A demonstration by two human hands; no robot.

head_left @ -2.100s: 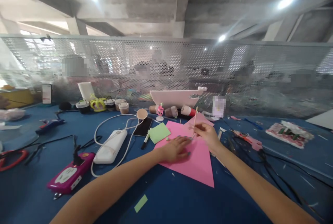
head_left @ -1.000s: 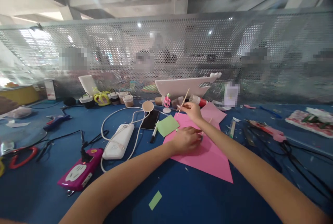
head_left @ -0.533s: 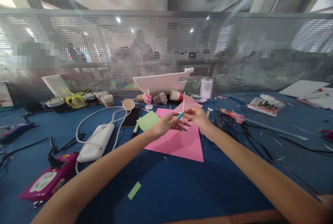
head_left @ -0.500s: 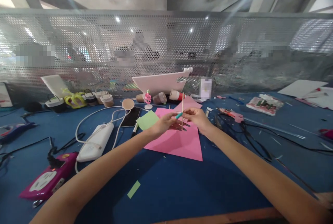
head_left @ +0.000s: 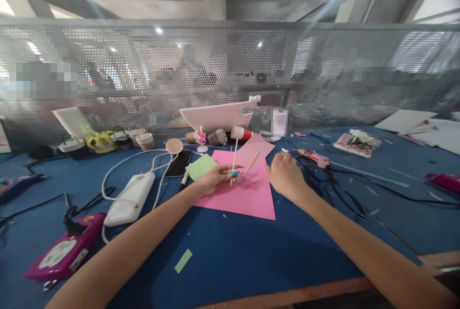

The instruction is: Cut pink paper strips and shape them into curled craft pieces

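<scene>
The left hand [head_left: 215, 178] is pinching a thin stick [head_left: 235, 155] between its fingers above the pink paper [head_left: 255, 199]; the stick is standing nearly upright, its top leaning slightly right. A second stick [head_left: 251, 164] is lying aslant on the paper, its far end pointing right. The right hand [head_left: 287, 175] is holding its fingers curled beside the paper's right edge; whether they are gripping anything, I cannot tell.
</scene>
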